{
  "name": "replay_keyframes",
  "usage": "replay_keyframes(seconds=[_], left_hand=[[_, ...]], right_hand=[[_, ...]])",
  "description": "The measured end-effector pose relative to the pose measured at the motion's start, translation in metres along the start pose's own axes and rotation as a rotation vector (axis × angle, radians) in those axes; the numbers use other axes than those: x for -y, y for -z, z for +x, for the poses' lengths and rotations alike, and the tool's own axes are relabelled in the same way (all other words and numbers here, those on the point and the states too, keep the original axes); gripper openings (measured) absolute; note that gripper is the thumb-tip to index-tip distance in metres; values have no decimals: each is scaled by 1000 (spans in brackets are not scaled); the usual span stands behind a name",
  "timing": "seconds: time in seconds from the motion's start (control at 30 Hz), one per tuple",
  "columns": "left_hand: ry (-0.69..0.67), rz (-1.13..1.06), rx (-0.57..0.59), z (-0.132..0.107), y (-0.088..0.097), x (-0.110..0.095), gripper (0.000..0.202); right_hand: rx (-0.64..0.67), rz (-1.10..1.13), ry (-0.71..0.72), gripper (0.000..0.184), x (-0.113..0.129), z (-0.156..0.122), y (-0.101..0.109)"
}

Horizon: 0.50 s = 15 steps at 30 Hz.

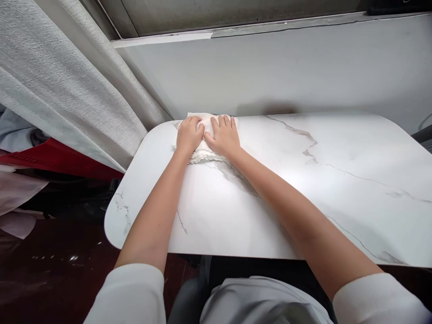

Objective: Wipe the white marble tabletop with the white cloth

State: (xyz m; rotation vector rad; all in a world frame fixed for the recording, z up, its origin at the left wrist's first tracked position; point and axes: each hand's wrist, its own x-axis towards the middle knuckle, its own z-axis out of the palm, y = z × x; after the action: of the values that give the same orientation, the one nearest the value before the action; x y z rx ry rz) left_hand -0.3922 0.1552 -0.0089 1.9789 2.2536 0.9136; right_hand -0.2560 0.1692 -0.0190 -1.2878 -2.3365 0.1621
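A folded white cloth point(205, 155) with ruffled, layered edges lies on the white marble-patterned table point(222, 216), near its back edge by the wall. My left hand point(190, 136) rests on the cloth's left part, its fingers bent and pressed into the fabric, the thumb toward the right. Beside it, my right hand point(224, 136) lies palm down on the cloth's right part with the fingers stretched out and spread. The two thumbs are close together. Much of the cloth is hidden under both hands.
A grey-white wall point(286, 72) runs behind the table, below a ledge point(236, 31). On the left hangs a pale curtain point(77, 81) against the table's corner. Lower left are a red item point(60, 157), light fabrics point(20, 189) and a dark red floor point(67, 279).
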Motion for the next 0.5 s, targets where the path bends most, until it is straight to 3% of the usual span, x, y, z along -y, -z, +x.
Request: replay_keyframes(seconds=[0.33, 0.5], left_hand=[[-20, -3, 24, 32, -2, 25, 38], [11, 43, -39, 43, -4, 44, 35]], right_hand=[[11, -4, -29, 54, 9, 33, -10], [37, -25, 0, 50, 16, 51, -18]])
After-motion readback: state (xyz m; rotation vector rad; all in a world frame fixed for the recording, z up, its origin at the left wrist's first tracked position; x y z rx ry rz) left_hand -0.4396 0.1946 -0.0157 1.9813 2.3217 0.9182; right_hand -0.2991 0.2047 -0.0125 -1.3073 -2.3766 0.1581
